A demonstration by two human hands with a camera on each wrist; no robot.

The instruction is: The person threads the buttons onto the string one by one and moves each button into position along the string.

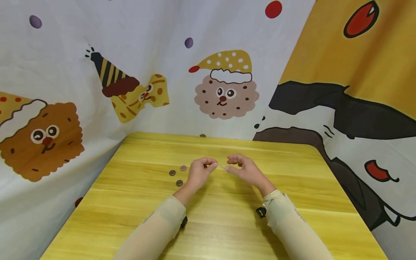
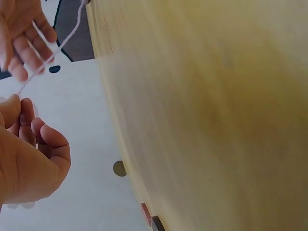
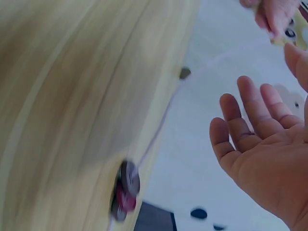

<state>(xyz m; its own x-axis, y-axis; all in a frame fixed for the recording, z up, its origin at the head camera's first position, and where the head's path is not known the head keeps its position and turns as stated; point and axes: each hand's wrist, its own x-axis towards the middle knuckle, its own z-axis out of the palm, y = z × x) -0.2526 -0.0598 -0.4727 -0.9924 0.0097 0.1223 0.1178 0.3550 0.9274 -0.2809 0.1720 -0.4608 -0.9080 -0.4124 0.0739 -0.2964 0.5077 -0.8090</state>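
Left hand [image 1: 197, 175]: pinches pale string [image 2: 75, 29]
Right hand [image 1: 247, 172]: fingers relaxed
Discs [image 3: 130, 180]: on the string
Sleeve marking [image 1: 299, 215]: unreadably small

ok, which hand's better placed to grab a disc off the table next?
Likely the right hand: spread, holding nothing. The left hand sits nearer the three discs but pinches the string.

No text, label, brand, number or sign can be read. On the left sleeve [image 1: 152, 227] and right sleeve [image 1: 294, 224], faint marks are seen, too small to be deciphered.
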